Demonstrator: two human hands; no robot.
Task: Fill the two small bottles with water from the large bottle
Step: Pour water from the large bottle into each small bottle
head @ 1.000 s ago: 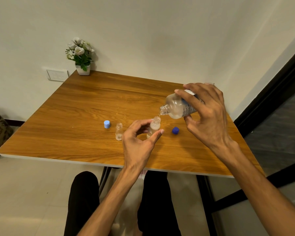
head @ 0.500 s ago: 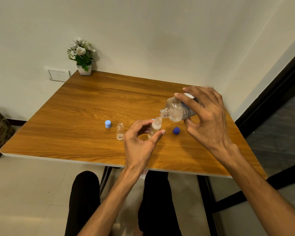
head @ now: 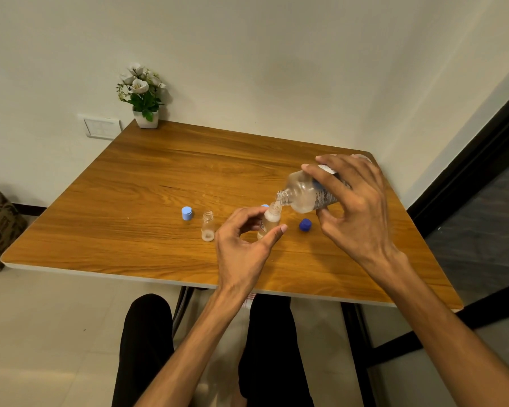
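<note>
My right hand (head: 354, 207) grips the large clear bottle (head: 304, 192), tipped on its side with its open neck over the mouth of a small bottle (head: 270, 220). My left hand (head: 243, 245) holds that small bottle upright on the wooden table (head: 147, 183) between thumb and fingers. It looks partly full. A second small bottle (head: 208, 226) stands uncapped to the left, apart from both hands, with only a little liquid at its bottom.
A light blue cap (head: 186, 213) lies left of the free small bottle, another light blue cap (head: 264, 206) peeks from behind my left fingers, and a dark blue cap (head: 305, 225) lies under the large bottle. A potted flower (head: 143, 95) stands at the far left corner.
The large bottle's neck has come down a little closer to the small bottle's mouth. Both hands stay in nearly the same place.
</note>
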